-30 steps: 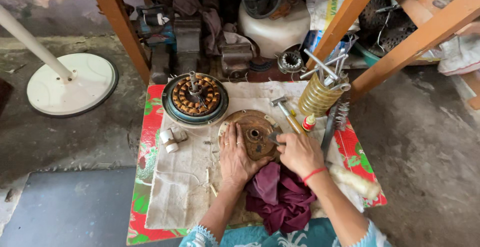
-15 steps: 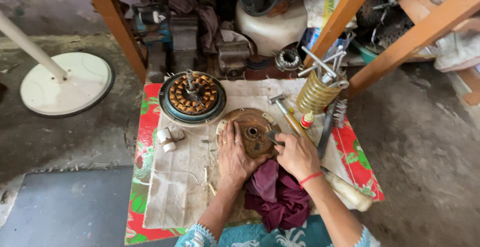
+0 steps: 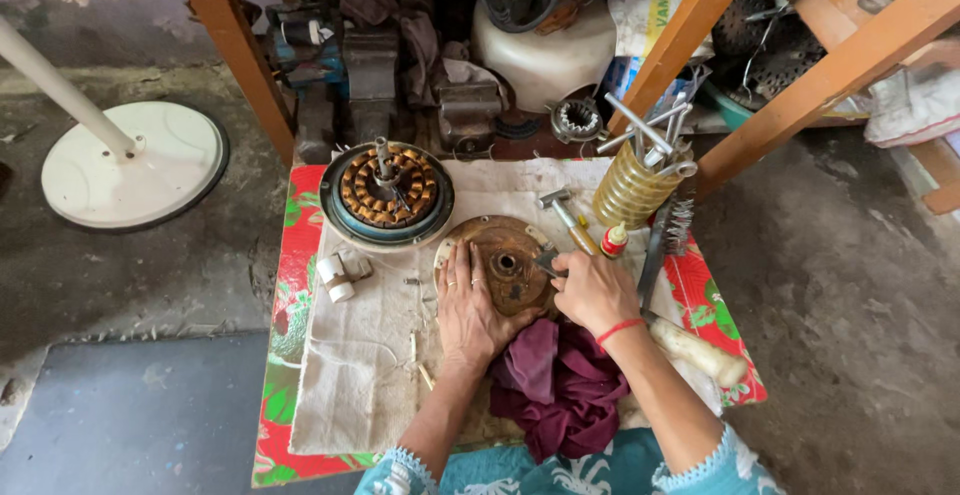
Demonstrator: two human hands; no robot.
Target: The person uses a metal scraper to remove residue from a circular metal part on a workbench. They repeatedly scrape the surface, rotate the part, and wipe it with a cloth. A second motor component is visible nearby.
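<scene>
Centrally in the frame, a rusty round motor cover plate (image 3: 505, 263) lies flat on a pale cloth (image 3: 370, 375) spread over a red floral tablecloth (image 3: 285, 355). The left hand (image 3: 468, 305) rests palm-down on the plate's left rim, fingers spread and pressed to the metal. The right hand (image 3: 592, 290) is closed around a small dark tool (image 3: 546, 260) whose tip sits near the plate's centre hole; how the fingers sit on the tool is not visible.

Judged from its look, the plate is stiff, fairly heavy cast or pressed metal, rough with rust and thus not slippery; it is best taken by the outer rim with both hands, not by the hub.

Above-left of it stands a stator with copper windings (image 3: 388, 193) in a dark housing. To the right are a hammer (image 3: 562, 213), a small red-capped bottle (image 3: 613, 242) and a yellow ribbed holder of tools (image 3: 635, 183). A maroon rag (image 3: 560, 385) lies below the plate, and a white capacitor (image 3: 335, 277) to its left.
</scene>
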